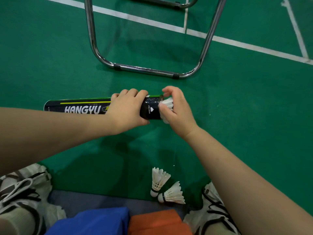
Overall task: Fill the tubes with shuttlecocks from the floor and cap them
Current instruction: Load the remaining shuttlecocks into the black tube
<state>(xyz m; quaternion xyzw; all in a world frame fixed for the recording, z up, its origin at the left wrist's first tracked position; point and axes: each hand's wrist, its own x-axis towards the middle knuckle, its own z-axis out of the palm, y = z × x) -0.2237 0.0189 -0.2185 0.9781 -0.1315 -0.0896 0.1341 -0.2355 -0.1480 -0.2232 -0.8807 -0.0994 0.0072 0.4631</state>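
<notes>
Right now I have the left hand (126,110) wrapped around the black HANGYU tube (81,107), fingers curled over its top near the open right-hand end. The tube lies level above the green court floor (50,56); I cannot tell whether it touches it. My right hand (177,112) pinches a white feather shuttlecock (167,103) at the tube's mouth, its feathers just outside the rim. Two more shuttlecocks lie on the floor close to me, one tilted with its skirt up (158,181) and one on its side (172,195), touching each other just beside the right shoe (213,209). A chrome chair frame (145,69) stands on the floor beyond the tube, near a white court line (152,22).
</notes>
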